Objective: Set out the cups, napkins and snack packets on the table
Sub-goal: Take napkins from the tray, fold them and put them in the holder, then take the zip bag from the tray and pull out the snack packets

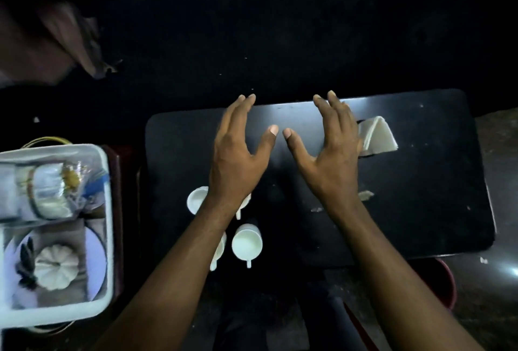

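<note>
A small black table lies below me. Both hands hover over its middle, palms down, fingers spread, holding nothing: my left hand and my right hand. Several white cups stand at the table's near left; one cup is fully visible, another cup is partly hidden by my left forearm. A stack of white folded napkins lies just right of my right hand. Shiny snack packets lie in a white tray at the left.
The white tray also holds a pale plate with a small white pumpkin-shaped object on it. A red bucket rim shows under the table's near right corner. The surroundings are dark.
</note>
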